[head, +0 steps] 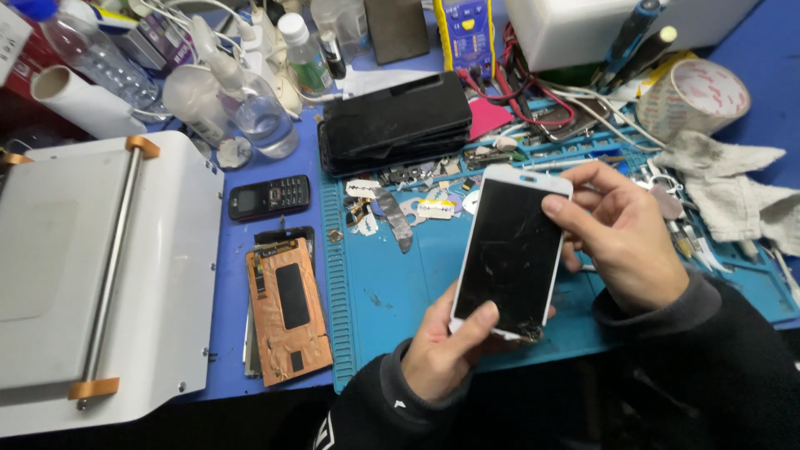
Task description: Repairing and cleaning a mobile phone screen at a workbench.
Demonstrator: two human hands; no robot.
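Note:
A white smartphone [510,250] with a cracked black screen is held tilted above the blue work mat [392,292]. My left hand [446,346] grips its lower end, thumb on the glass near the broken bottom corner. My right hand [621,237] holds the upper right edge, thumb pressed on the screen near the top. Both wrists are in dark sleeves.
A white machine with a metal roller [100,267] fills the left. A copper-backed display panel [287,308] and a small black keypad phone [268,197] lie beside it. Stacked black phones [396,121], bottles [250,100], a tape roll [692,96], a grey cloth [733,187] and small parts crowd the back.

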